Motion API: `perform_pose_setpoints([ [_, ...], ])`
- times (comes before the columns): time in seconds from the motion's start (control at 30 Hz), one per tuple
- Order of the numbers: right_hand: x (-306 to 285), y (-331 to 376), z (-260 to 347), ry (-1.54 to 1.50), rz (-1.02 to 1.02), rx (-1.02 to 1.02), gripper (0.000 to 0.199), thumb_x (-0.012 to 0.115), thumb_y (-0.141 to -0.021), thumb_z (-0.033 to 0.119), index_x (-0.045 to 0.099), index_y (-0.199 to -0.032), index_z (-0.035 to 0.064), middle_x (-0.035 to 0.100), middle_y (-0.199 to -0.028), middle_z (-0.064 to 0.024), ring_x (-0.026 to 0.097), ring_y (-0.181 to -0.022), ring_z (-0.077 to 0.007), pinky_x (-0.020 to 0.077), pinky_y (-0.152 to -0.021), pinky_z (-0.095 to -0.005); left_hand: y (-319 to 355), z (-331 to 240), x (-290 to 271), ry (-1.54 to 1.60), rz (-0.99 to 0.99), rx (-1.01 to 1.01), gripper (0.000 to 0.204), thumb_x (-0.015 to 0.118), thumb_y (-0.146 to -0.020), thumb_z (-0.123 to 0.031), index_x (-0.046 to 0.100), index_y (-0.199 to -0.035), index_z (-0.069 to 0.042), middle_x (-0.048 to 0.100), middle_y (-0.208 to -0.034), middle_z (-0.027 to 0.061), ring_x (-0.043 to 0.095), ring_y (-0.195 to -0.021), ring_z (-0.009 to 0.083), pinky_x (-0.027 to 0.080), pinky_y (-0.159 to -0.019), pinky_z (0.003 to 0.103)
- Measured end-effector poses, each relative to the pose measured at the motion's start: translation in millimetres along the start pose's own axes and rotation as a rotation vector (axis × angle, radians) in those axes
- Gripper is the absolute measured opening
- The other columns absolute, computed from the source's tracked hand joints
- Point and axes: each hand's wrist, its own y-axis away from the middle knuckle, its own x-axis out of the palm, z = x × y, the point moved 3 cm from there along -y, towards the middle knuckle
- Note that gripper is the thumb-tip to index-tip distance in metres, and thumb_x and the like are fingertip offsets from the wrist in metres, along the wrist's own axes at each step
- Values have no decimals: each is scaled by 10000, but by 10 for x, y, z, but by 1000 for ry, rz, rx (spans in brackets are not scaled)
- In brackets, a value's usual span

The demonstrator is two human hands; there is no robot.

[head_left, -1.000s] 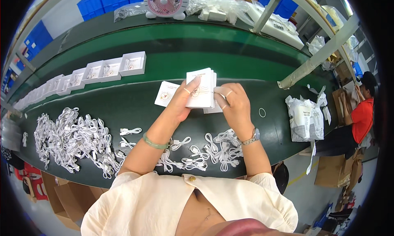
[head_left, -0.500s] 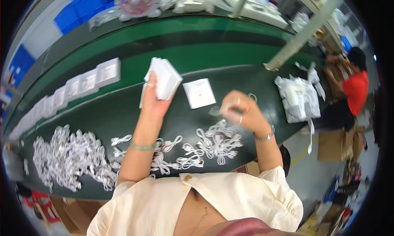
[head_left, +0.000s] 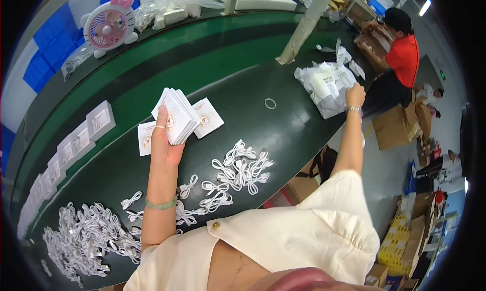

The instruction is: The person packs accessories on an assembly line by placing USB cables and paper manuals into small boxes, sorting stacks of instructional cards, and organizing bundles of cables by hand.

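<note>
My left hand [head_left: 167, 148] is closed round a stack of white printed cards [head_left: 174, 118], thumb lying over the top one. More white cards lie on the dark green table: one group [head_left: 208, 119] just right of the stack, another [head_left: 145, 138] partly behind my hand. Out to the right, my right hand [head_left: 355, 96] is closed at the near right edge of a white plastic bag [head_left: 326, 88]. Its curled fingers hide whatever they may hold. A thin pale ring [head_left: 270, 104], like a rubber band, lies between the cards and the bag.
Coiled white cables lie in a large heap [head_left: 93, 240] and a smaller pile [head_left: 243, 167] near me. White open boxes [head_left: 100, 120] line the left side. A post [head_left: 306, 30] rises from the table's far part. Beyond its right end, a person in red [head_left: 403, 60] handles cardboard.
My right hand has reached right, from above the smaller cable pile to the plastic bag. The clear scrap by its fingers is no longer visible. My view has swung right; my left hand keeps the cards.
</note>
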Motion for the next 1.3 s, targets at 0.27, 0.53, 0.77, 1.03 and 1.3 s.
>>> perform_pose_setpoints([
  [0.27, -975, 1385, 1883, -1672, 599, -293, 309, 535, -923, 156, 572, -1181, -10, 621, -1080, -134, 603, -968, -170, 491, -835, -284, 7, 218, 45, -259, 161, 110, 456, 612, -893, -282, 497, -1231, 1, 590, -1156, 103, 598, -1025, 194, 495, -880, 353],
  [0.53, -1512, 2542, 2834, -1682, 1065, -540, 680, 637, -864, 201, 285, -1405, -12, 468, -1307, -171, 484, -1179, -201, 418, -954, -323, 150, 400, 176, -706, -2, 346, 437, 615, -890, -225, 430, -1162, 62, 539, -1111, 145, 549, -996, 175, 470, -834, 285],
  [0.77, -1379, 2361, 3043, -1955, 1374, -154, 481, 608, -866, 105, 430, -1296, -16, 585, -1145, -105, 606, -994, -165, 497, -859, -294, 42, -318, 9, -1240, 6, 582, 396, 554, -912, -256, 493, -1200, 8, 576, -1077, 114, 568, -948, 159, 454, -812, 286],
  [1.03, -733, 2280, 3418, -1138, 928, -859, 507, 675, -787, 250, 549, -1184, -39, 600, -1108, -220, 585, -1006, -324, 448, -891, -384, 60, -527, -226, -1096, -128, 473, 361, 605, -867, -185, 536, -1153, 24, 596, -1042, 120, 580, -942, 178, 452, -833, 289],
  [1.3, -1113, 2225, 3191, -1291, 587, -718, 501, 667, -801, 245, 546, -1190, -46, 538, -1193, -233, 550, -1044, -327, 431, -914, -385, -6, -876, -694, -1856, -297, 590, 350, 636, -823, -206, 564, -1105, -12, 570, -1073, 181, 545, -1038, 341, 440, -885, 393],
])
